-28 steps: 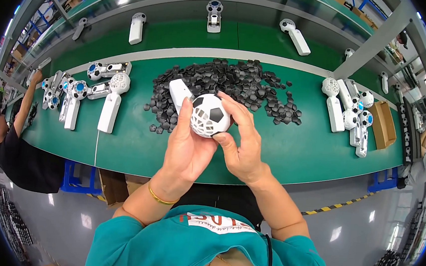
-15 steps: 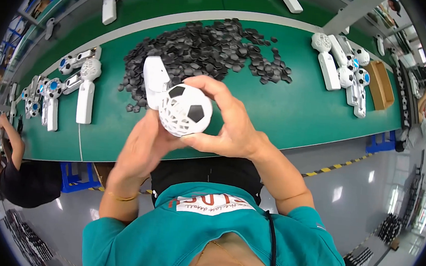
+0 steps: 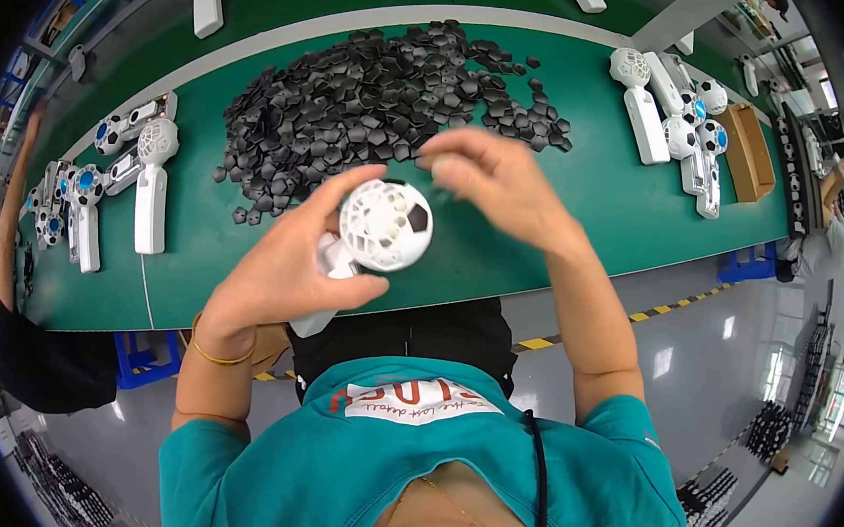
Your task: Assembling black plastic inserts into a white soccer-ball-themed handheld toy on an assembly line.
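Note:
My left hand (image 3: pixel 288 263) is closed around a white handheld device with a soccer-ball head (image 3: pixel 385 226). Its latticed ball faces up and shows a black pentagon panel on the right side, while the handle slants down under my palm, partly hidden. Beyond it spreads a heap of black pentagon pieces (image 3: pixel 335 108) on the green table (image 3: pixel 604 218). Over the heap's near right edge is my right hand (image 3: pixel 507 186), fingers bent and drawn together; what is between the fingertips, if anything, is too small to make out.
More ball-headed white devices (image 3: pixel 154 183) lie at the left, and another group (image 3: pixel 643 122) lies at the right beside an open cardboard box (image 3: pixel 748 155). A raised green surface (image 3: pixel 294 1) runs along the far side. A person in black (image 3: pixel 48 358) is at far left.
My right hand has let go of the ball and moved right and away to the black pieces. My left hand has turned the device, its handle swinging from far side to near side.

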Available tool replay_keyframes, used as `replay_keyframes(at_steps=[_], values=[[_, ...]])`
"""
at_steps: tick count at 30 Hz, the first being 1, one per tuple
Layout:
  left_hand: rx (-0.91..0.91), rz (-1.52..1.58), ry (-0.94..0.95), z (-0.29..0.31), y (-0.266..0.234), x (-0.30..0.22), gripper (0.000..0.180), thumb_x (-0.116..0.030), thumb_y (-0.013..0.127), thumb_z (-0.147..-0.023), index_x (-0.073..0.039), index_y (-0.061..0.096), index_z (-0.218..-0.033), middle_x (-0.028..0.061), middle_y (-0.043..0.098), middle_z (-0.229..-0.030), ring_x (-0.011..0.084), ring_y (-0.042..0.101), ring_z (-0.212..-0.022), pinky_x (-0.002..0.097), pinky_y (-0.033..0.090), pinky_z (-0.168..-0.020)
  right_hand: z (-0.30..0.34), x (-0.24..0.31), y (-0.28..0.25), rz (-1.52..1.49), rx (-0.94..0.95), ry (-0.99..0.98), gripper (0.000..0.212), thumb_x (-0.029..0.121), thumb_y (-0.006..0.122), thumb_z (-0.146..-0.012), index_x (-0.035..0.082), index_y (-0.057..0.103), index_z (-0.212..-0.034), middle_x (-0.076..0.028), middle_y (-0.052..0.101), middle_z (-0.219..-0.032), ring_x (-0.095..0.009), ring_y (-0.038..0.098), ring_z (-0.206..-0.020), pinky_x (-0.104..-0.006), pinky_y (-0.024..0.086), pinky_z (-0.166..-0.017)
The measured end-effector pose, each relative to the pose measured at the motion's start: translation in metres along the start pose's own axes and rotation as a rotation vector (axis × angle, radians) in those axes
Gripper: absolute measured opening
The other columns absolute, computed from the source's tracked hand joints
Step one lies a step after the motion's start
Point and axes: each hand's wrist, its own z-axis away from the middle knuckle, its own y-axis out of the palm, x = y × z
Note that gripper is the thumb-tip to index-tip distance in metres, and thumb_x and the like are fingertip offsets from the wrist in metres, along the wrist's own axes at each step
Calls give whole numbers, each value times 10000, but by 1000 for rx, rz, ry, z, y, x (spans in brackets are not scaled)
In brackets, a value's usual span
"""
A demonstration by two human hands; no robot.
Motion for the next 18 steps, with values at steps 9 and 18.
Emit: replay_keyframes(at_steps=[9,18], values=[[-235,234,-81,-9,2,19,886,-150,820,-664,33,336,-1382,135,583,-1190,181,598,-1046,293,484,-877,-42,-46,-19,925,-423,-152,188,149,681,-829,-7,625,-917,-120,659,-800,-220,631,-724,-332,496,-660],[-398,299,7,-23,3,26,914,-102,814,-685,38,258,-1397,123,562,-1166,185,577,-1053,308,491,-886,-28,-16,-4,227,-309,37,166,150,691,-849,12,599,-840,-10,609,-720,-75,556,-648,-230,451,-575]])
